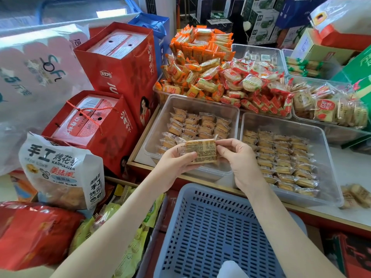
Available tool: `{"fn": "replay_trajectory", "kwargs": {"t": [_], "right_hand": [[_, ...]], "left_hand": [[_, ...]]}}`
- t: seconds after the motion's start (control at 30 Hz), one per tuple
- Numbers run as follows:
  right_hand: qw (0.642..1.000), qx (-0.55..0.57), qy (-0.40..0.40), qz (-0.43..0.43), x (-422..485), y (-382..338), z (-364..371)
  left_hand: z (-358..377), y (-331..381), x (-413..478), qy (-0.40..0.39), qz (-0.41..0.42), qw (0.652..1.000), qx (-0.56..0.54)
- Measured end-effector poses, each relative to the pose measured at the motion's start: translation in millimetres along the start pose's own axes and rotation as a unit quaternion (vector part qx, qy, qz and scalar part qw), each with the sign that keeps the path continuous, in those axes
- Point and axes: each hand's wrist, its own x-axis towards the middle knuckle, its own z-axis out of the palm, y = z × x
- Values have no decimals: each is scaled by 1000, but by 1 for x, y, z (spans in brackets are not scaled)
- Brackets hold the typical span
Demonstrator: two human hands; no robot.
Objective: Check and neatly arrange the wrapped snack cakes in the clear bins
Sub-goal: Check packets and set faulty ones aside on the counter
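Both hands hold one wrapped snack cake up over the near end of the left clear bin, its printed label side facing the camera. The left hand cradles it from below, fingers curled under the wrapper and the thumb pressed on the left edge, while the right hand pinches the right end of the wrapper between thumb and fingertips. Behind the held cake, the left bin has rows of the same small cakes packed toward its far end, with the near floor of the bin showing bare plastic. The right clear bin, touching the left one side by side on the counter, is filled with tidy rows of cakes (a few near the front corner sit a little askew). Two loose cakes lie on the counter just beside that bin. A blue slotted basket sits below the hands, close to the person. Further back are heaps of orange-wrapped snacks and red-wrapped round crackers; red gift bags stand to the left.
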Motion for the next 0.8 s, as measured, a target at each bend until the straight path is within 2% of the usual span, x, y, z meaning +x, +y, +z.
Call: {"fn": "replay_trajectory", "kwargs": {"t": [0.17, 0.23, 0.4, 0.53, 0.6, 0.67, 0.73, 0.8], "right_hand": [[994, 38, -39, 91, 10, 4, 2], [993, 27, -53, 100, 14, 6, 0], [994, -56, -93, 14, 14, 8, -4], [970, -206, -93, -92, 13, 11, -4], [962, -233, -76, -117, 14, 14, -2], [980, -166, -69, -81, 18, 16, 0], [996, -5, -87, 3, 21, 15, 1], [980, 145, -112, 76, 25, 15, 2]], "left_hand": [[-9, -5, 7, 7, -10, 1000, 15], [-12, -6, 9, -2, -18, 1000, 11], [-21, -7, 15, -19, -33, 998, -56], [-28, -12, 20, -18, -42, 995, -84], [-31, -15, 22, -17, -46, 995, -90], [-33, -18, 24, -18, -50, 994, -100], [-37, -21, 26, -34, -45, 992, -117], [-40, -22, 28, -51, -45, 989, -131]]}}
